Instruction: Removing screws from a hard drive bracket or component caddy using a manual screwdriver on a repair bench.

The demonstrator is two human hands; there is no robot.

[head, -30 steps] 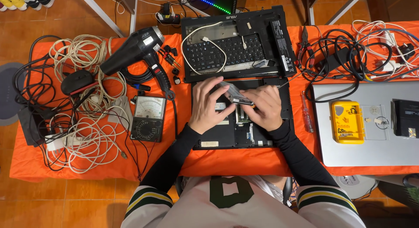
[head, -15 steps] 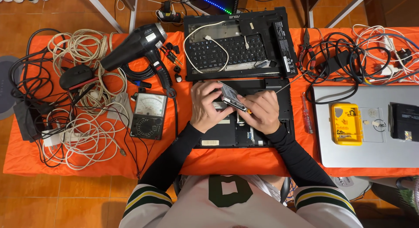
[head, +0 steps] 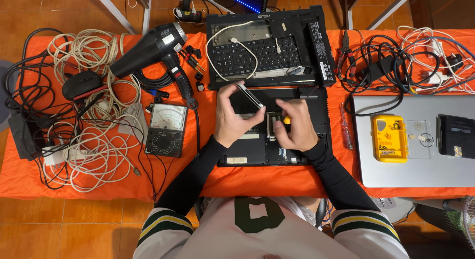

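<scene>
An opened black laptop base (head: pixel 316 135) lies on the orange table cloth in front of me. My left hand (head: pixel 231 121) holds a flat silver rectangular drive (head: pixel 250 96) tilted on edge above the base's left half. My right hand (head: pixel 295 128) is curled over the middle of the base and grips a small screwdriver with a yellow handle (head: pixel 286 120); its tip is hidden by my fingers. The removed keyboard panel (head: pixel 267 53) lies just behind the base, with a white cable (head: pixel 216 36) looped across it.
A black hair dryer (head: pixel 151 47), an analogue multimeter (head: pixel 166 129) and coils of cable (head: pixel 81 150) fill the left. On the right are tangled black cables (head: pixel 378 61), a red-handled screwdriver (head: pixel 346 132), and a silver laptop (head: pixel 410 172) carrying a yellow box (head: pixel 389 138).
Both hands held the drive together before. Now my left hand alone holds it, raised and tilted, while my right hand has dropped onto the laptop base with the screwdriver.
</scene>
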